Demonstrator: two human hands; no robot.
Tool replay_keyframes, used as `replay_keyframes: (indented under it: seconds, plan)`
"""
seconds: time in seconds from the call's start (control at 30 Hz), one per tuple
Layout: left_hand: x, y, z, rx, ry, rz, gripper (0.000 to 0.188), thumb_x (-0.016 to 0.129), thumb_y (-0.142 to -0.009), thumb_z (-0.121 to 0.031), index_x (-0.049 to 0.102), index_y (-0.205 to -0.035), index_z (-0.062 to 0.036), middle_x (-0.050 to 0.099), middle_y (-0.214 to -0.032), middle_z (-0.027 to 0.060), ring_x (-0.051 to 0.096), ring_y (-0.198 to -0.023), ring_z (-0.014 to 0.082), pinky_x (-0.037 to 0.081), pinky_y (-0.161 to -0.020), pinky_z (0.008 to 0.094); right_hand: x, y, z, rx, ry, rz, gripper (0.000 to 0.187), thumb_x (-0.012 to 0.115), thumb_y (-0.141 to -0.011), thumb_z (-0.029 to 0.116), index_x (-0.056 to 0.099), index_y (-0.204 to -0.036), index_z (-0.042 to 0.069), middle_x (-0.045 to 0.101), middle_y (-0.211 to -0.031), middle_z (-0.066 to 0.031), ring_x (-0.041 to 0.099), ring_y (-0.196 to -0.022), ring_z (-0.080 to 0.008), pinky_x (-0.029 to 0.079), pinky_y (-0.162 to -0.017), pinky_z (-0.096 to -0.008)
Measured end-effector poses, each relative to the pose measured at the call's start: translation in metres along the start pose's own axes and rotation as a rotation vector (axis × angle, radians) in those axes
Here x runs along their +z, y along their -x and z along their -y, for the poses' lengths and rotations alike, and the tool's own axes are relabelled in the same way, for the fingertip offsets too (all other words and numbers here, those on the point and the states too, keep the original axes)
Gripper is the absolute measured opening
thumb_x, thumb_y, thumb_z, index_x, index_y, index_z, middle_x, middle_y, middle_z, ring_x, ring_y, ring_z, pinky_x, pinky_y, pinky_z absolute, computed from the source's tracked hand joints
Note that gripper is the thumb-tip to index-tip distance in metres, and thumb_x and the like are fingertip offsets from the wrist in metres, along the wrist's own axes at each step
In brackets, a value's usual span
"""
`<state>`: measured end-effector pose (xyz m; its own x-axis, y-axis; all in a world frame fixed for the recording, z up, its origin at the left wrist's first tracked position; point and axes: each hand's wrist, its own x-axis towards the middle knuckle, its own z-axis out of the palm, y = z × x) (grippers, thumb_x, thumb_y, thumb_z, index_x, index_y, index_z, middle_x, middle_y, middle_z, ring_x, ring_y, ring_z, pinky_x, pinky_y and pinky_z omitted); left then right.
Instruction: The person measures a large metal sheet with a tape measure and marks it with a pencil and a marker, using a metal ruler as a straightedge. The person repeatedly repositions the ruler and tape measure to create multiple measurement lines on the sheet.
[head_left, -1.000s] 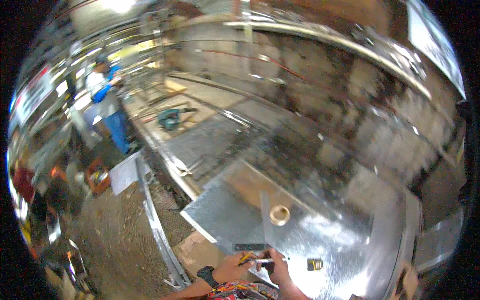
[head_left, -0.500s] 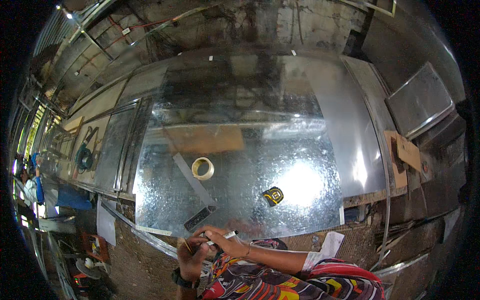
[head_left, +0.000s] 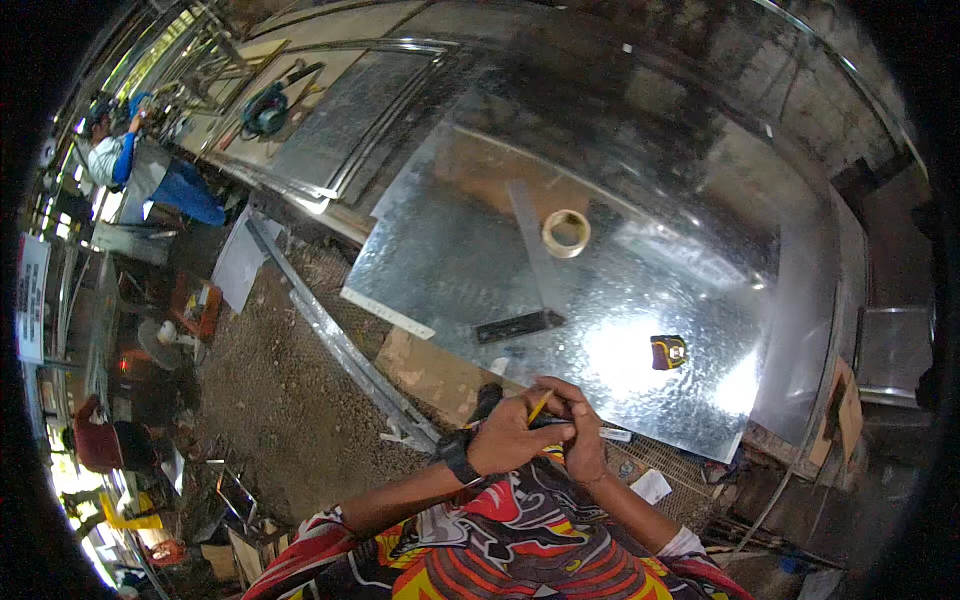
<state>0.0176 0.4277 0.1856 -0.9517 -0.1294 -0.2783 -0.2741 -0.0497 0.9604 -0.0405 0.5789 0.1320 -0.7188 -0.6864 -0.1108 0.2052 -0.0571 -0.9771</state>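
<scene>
My left hand [head_left: 508,438], with a dark watch at the wrist, is closed on a yellow pencil [head_left: 540,406] that sticks up past the thumb. My right hand [head_left: 584,438] touches it and is closed around a white marker [head_left: 614,434], whose end shows beyond the fingers. Both hands are in front of my body, at the near edge of a shiny metal sheet [head_left: 420,240]. On the sheet lie a try square with a black handle [head_left: 517,326], a roll of tape [head_left: 566,234] and a yellow-and-black tape measure [head_left: 668,352].
Long metal strips [head_left: 335,335] lean down left of the sheet over the rough floor. A green power saw [head_left: 265,108] rests on the far-left bench. A person in blue sleeves [head_left: 120,165] stands at far left. Cardboard [head_left: 845,405] stands at right.
The view has turned left, so the sheet and the tools on it appear farther right and tilted. My hands remain together, with the pencil and marker still in them.
</scene>
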Motion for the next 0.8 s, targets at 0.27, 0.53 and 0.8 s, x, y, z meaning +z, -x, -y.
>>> replay_keyframes:
  seconds: [0.27, 0.53, 0.8]
  plan:
    - [-0.061, 0.024, 0.05, 0.202, -0.25, -0.173, 0.022, 0.08, -0.09, -0.016, 0.07, -0.101, 0.0002, 0.073, -0.097, 0.0074, 0.066, -0.088, 0.0168, 0.053, -0.079, 0.0358, 0.039, -0.006, -0.01, -0.027, 0.102, -0.153, 0.051, 0.055, -0.108, 0.04, 0.058, -0.14, 0.0, 0.064, -0.129, -0.0146, 0.062, -0.119, -0.0226, 0.05, -0.102, -0.0366]
    - [-0.058, -0.007, 0.03, -0.035, 0.041, -0.024, 0.031, 0.087, -0.087, -0.023, 0.072, -0.099, 0.0013, 0.065, -0.076, 0.0003, 0.052, -0.057, 0.0049, 0.038, -0.048, 0.0244, 0.031, 0.003, 0.009, -0.077, 0.082, -0.335, 0.025, 0.063, -0.108, 0.026, 0.068, -0.103, 0.002, 0.06, -0.084, 0.0037, 0.055, -0.076, -0.0029, 0.048, -0.066, -0.0232]
    - [-0.023, -0.027, 0.01, 0.036, 0.066, -0.014, 0.032, 0.088, -0.088, -0.027, 0.071, -0.096, 0.0, 0.065, -0.073, 0.0009, 0.051, -0.054, 0.0053, 0.037, -0.046, 0.0231, 0.001, 0.01, 0.025, -0.051, -0.223, -0.354, 0.024, 0.064, -0.107, 0.023, 0.066, -0.101, 0.0, 0.065, -0.085, 0.0001, 0.063, -0.075, -0.0045, 0.054, -0.065, -0.0241]
